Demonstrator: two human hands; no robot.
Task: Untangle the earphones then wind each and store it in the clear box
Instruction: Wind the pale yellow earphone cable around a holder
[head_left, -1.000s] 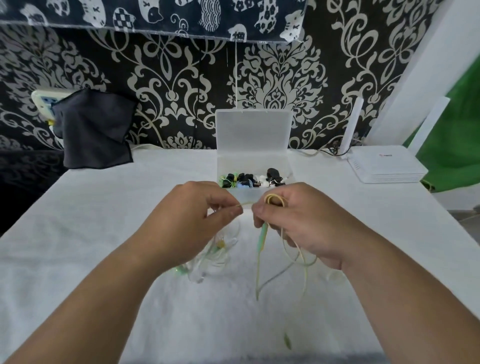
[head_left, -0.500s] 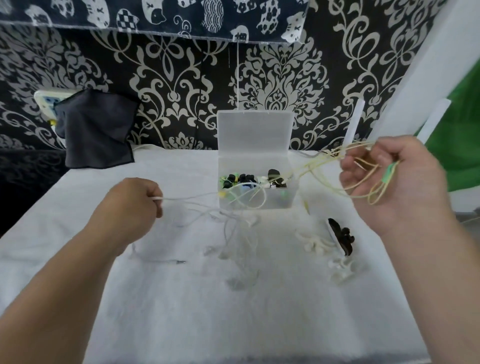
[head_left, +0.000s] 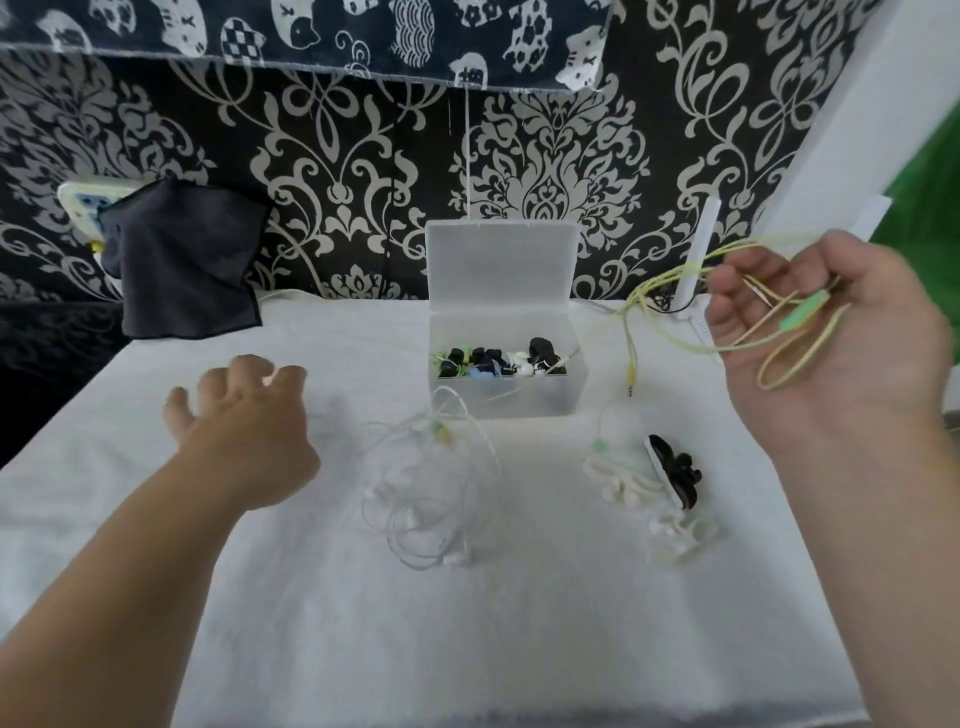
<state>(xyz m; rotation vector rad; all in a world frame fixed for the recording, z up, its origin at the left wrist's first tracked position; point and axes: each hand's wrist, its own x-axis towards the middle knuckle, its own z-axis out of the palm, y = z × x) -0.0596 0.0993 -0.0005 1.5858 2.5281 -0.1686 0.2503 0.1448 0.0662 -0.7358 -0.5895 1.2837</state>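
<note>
While the left hand (head_left: 244, 423) is hovering with spread fingers, the right hand (head_left: 852, 374) is gripping looped yellow earphones (head_left: 802, 310).

Of the person, only two bare hands and forearms can be seen. The left hand (head_left: 249, 431) is blurred out at the fingers (head_left: 210, 387), so knuckles and nails barely read. The right hand (head_left: 852, 353) is sharper, and its palm creases are plain just behind the fingers. Back from the fingers, the left forearm (head_left: 130, 587) and right forearm (head_left: 872, 571) run uncovered to the frame's edge.
</note>
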